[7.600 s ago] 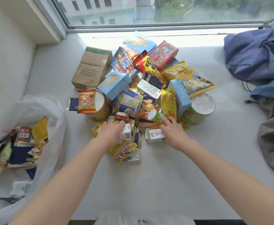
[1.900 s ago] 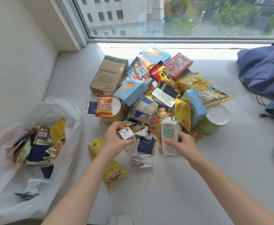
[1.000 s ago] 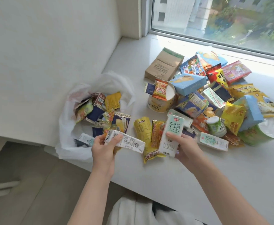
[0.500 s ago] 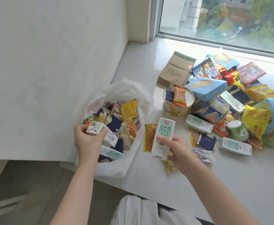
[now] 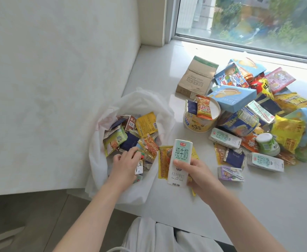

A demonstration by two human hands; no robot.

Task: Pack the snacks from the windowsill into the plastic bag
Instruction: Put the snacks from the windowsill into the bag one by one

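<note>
Left hand inside the plastic bag, right hand holding a milk carton beside it.

The plastic bag [image 5: 130, 99] lies open at the windowsill's [image 5: 240, 206] near edge, part-filled with packets. The left hand [image 5: 126, 165] is inside its mouth, fingers curled over a small white carton [image 5: 139, 166]; whether it grips it cannot be told. The right hand [image 5: 197, 171] clasps an upright milk carton [image 5: 180, 159] just right of the bag. The remaining snacks [image 5: 254, 113] are heaped further right of the bag, a yellow tub [image 5: 200, 120] nearest it.
</note>
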